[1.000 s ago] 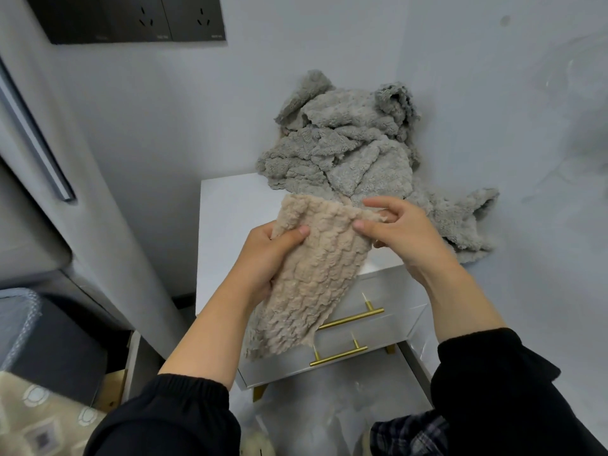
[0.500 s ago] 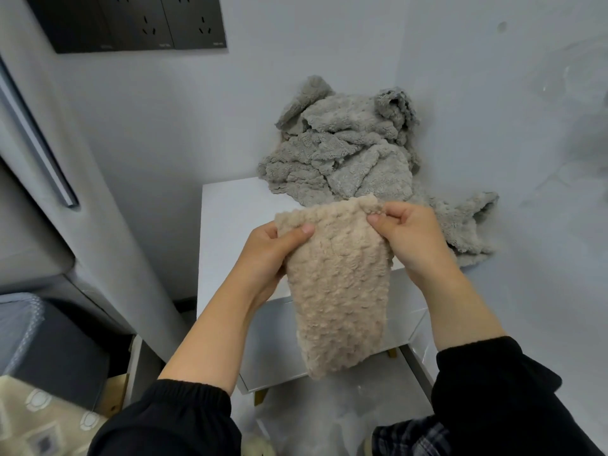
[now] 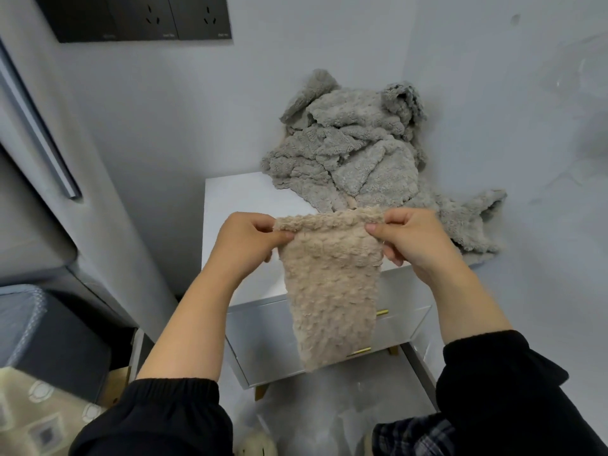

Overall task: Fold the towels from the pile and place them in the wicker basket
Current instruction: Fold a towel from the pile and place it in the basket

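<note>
Beige towel (image 3: 330, 291) is hanging flat over the front edge of the nightstand (image 3: 230, 205), the left hand (image 3: 250, 241) and right hand (image 3: 414, 238) pinching its top corners wider apart than before, readying a fold.

Grey walls (image 3: 148, 126), white nightstand (image 3: 230, 209), black sockets (image 3: 148, 18)

your left hand (image 3: 251, 240) and right hand (image 3: 411, 240) pinch the towel (image 3: 332, 284) by its top corners, so it hangs before the nightstand (image 3: 237, 202). the pile (image 3: 355, 159) sits on the nightstand's back right, against the corner walls. a tall appliance (image 3: 39, 159) stands to the left, with a socket panel (image 3: 141, 18) on the wall above.
</note>
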Motion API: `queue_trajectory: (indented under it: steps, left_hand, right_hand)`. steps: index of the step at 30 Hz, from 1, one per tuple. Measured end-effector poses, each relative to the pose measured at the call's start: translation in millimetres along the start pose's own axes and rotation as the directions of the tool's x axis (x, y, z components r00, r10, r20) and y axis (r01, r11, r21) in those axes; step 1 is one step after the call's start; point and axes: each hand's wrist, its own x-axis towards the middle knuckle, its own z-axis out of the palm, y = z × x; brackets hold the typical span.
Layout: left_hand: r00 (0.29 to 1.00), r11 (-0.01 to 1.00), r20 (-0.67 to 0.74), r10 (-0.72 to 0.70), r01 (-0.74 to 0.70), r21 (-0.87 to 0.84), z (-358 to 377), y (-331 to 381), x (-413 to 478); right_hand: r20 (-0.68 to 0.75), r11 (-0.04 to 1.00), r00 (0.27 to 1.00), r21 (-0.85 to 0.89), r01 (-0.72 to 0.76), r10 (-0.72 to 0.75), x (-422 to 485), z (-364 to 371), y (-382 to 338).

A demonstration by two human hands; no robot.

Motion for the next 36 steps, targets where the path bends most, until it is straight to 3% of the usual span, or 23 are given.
queue_trajectory:
  steps: [6,11,16,22,29,36]
  left_hand:
    - [0.993,0.919,-0.070,-0.094,0.059,-0.391,12.4,2.6,5.0]
    - [0.986,0.888,-0.166,-0.022,-0.057,-0.457,14.3,-4.2,12.5]
    - [0.994,0.979,-0.096,-0.048,0.027,-0.202,14.6,-27.6,19.9]
    - [0.999,0.991,0.022,0.047,-0.049,0.123,10.3,-32.3,18.3]
    - [0.990,0.968,0.110,0.085,-0.109,0.225,3.9,-39.3,18.5]
    - [0.974,0.914,0.208,0.089,-0.162,0.372,0.5,-39.0,16.1]
  right_hand:
    - [0.017,0.989,1.000,0.147,0.010,-0.013,12.5,24.0,-1.7]
    - [-0.020,0.982,0.991,0.134,0.130,-0.129,28.4,34.3,0.6]
    - [-0.036,0.992,0.994,-0.077,0.100,-0.103,32.4,37.8,21.8]
    - [0.028,0.953,0.995,-0.287,0.098,-0.094,34.7,32.2,32.9]
    - [0.126,0.922,0.989,-0.368,0.119,-0.077,31.7,27.0,35.4]
    - [0.237,0.823,0.969,-0.535,0.190,-0.069,23.4,24.2,30.8]
